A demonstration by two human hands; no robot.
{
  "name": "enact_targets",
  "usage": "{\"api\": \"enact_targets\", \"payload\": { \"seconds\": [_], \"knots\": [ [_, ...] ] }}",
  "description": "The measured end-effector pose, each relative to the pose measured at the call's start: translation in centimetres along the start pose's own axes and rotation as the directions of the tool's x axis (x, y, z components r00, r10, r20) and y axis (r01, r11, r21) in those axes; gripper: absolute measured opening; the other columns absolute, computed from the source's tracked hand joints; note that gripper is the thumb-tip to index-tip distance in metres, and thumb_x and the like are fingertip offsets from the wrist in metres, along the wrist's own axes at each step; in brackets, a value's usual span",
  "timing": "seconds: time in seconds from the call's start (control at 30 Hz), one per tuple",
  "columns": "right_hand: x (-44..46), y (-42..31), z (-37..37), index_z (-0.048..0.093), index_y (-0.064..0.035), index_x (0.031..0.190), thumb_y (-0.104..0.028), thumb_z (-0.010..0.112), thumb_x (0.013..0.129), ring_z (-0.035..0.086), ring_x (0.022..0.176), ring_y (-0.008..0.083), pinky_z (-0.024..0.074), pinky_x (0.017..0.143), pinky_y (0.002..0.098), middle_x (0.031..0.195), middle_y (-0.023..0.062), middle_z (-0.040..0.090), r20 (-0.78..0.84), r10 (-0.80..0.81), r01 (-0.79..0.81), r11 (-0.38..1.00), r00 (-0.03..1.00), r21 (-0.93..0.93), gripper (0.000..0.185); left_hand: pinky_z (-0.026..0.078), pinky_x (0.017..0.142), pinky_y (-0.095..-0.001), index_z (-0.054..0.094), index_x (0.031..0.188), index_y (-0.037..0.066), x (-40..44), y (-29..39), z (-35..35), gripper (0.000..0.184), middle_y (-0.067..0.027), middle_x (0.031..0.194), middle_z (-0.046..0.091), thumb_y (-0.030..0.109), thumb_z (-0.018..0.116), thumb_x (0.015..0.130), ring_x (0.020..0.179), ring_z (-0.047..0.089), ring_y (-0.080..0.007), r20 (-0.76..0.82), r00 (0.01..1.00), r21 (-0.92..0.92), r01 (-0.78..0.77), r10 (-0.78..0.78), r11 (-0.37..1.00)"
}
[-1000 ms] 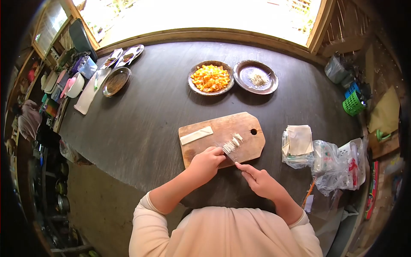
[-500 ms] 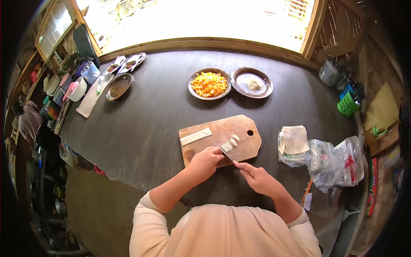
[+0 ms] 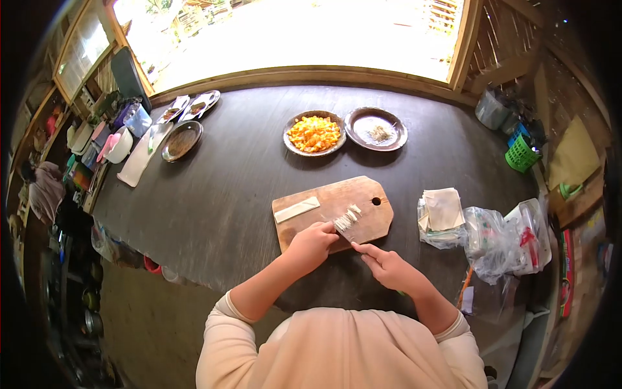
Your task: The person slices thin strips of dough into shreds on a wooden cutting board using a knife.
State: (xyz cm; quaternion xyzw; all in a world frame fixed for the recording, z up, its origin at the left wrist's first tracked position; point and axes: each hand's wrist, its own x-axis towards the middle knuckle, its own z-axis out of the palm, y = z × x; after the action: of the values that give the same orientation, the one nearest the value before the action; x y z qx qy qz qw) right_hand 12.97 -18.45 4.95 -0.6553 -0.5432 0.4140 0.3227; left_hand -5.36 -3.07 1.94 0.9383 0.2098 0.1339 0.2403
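A wooden cutting board with a round hole lies before me on the dark table. My right hand grips a knife by its handle, the blade low over the board's near edge. Curled at the blade's left side is my left hand, fingers closed and pressed to the board; what lies under them is hidden. Thin pale shreds sit in a row just beyond the fingertips and blade. On the board's far left rests a flat, pale folded strip, apart from both hands.
Beyond the board stand a plate of orange diced pieces and a plate with a small pale heap. Square pale sheets and plastic bags lie right. A dark plate is far left; another person is beyond.
The view has shifted slightly. Both hands and the knife stay in nearly the same place on the board, and the row of shreds looks little different.
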Motion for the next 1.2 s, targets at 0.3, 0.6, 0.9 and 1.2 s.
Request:
{"api": "enact_targets", "payload": {
  "seconds": [0.3, 0.6, 0.9, 1.2],
  "knots": [
    [-0.1, -0.4, 0.0, 0.054, -0.0144, 0.136, -0.016, 0.050, 0.101, 0.064, 0.065, 0.0262, 0.0499, 0.067, 0.0335, 0.079, 0.0208, 0.065, 0.014, 0.048, -0.048, 0.999, 0.999, -0.015, 0.035, 0.050, 0.091, -0.0392, 0.071, 0.098, 0.004, 0.0, -0.4, 0.3, 0.026, -0.0102, 0.103, 0.065, -0.002, 0.062, 0.074, 0.104, 0.061, -0.0309, -0.014, 1.000, -0.023, -0.026, 0.026, 0.999],
    [1.1, 1.9, 2.1, 0.053, -0.0164, 0.138, -0.016, 0.049, 0.101, 0.050, 0.055, 0.0117, 0.0470, 0.060, 0.0300, 0.067, 0.0117, 0.057, -0.094, -0.160, 0.157, 0.987, 0.983, -0.047, 0.037, 0.051, 0.089, -0.0393, 0.071, 0.096, 0.004, 0.0, -1.2, 0.9, 0.023, -0.0094, 0.101, 0.065, 0.000, 0.060, 0.076, 0.103, 0.061, -0.0308, -0.039, 0.999, -0.029, -0.033, 0.032, 0.999],
    [0.8, 2.0, 1.1, 0.051, -0.0176, 0.139, -0.017, 0.048, 0.101, 0.051, 0.055, 0.0124, 0.0479, 0.059, 0.0320, 0.065, 0.0118, 0.057, -0.038, -0.068, 0.067, 0.997, 0.997, -0.031, 0.038, 0.051, 0.090, -0.0396, 0.071, 0.095, 0.004, -0.1, -0.8, 0.7, 0.022, -0.0098, 0.101, 0.065, 0.001, 0.061, 0.076, 0.103, 0.060, -0.0313, -0.033, 0.999, -0.062, -0.016, 0.014, 0.998],
    [0.1, -0.7, 0.1, 0.052, -0.0186, 0.138, -0.018, 0.050, 0.101, 0.052, 0.055, 0.0161, 0.0477, 0.061, 0.0334, 0.065, 0.0144, 0.055, 0.029, 0.083, -0.083, 0.996, 0.996, -0.016, 0.037, 0.051, 0.090, -0.0396, 0.072, 0.098, 0.004, -0.1, -0.9, 0.6, 0.024, -0.0096, 0.104, 0.065, 0.001, 0.061, 0.077, 0.104, 0.060, -0.0307, -0.031, 0.999, -0.055, -0.025, 0.024, 0.998]
  ]
}}
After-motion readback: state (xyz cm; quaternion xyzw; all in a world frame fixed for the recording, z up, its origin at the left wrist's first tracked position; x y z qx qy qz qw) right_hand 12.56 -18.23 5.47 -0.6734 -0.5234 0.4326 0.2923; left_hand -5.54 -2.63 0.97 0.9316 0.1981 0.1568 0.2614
